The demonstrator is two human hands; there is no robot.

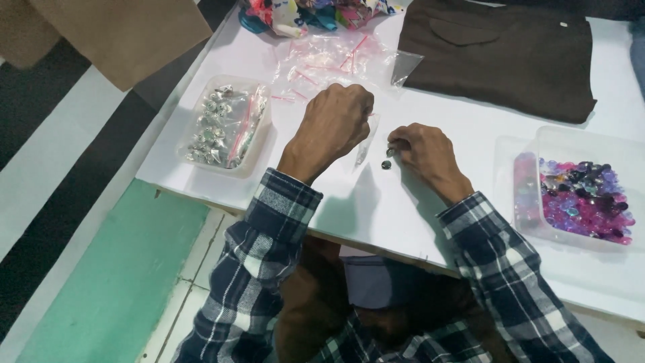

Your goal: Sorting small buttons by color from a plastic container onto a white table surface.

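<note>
The left hand is seen from the back, clenched into a fist, so what its fingers pinch is mostly hidden; only the edge of a small clear plastic bag shows beside the knuckles. The bag is see-through and hard to trace against the white desk. It hangs from the fist with its long axis roughly upright, mouth toward the fist and its lower end toward the person, just above the desk.

The right hand rests on the desk with its fingertips pinched on a small dark stone; a second dark stone lies loose just beside it. Their shape is too small to tell.

To the left stands a clear tray of silver pieces; beyond the fist lies a heap of empty clear bags. At the right a clear tub of purple and pink stones is cut off by the frame edge. A folded dark brown garment lies at the far side.
</note>
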